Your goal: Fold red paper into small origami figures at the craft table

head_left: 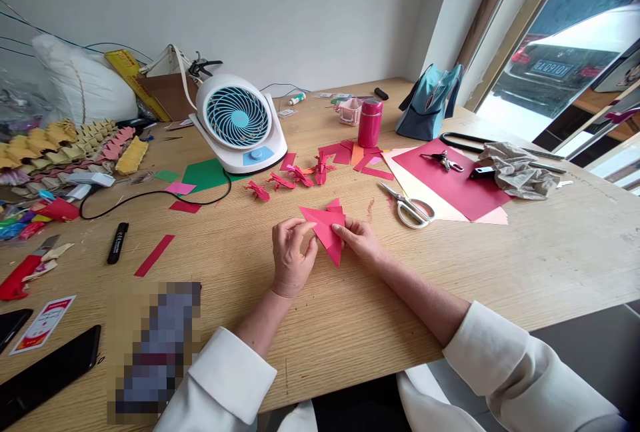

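A folded sheet of red paper [326, 229] with pointed corners is held just above the middle of the table. My right hand [363, 239] pinches its right side, thumb on top and fingers behind. At its left edge, my left hand [293, 252] has curled fingers, with index finger and thumb against the paper. Beyond it stands a row of several small folded red paper figures [301, 176]. To the right lie silver scissors [414, 209] with white handles, closed.
A white and blue fan [239, 122] stands behind the figures. A pink bottle [370, 123], red sheets [450, 182] and keys lie further right. At left are a black marker [118, 243], a red paper strip [155, 255] and phones [55, 372].
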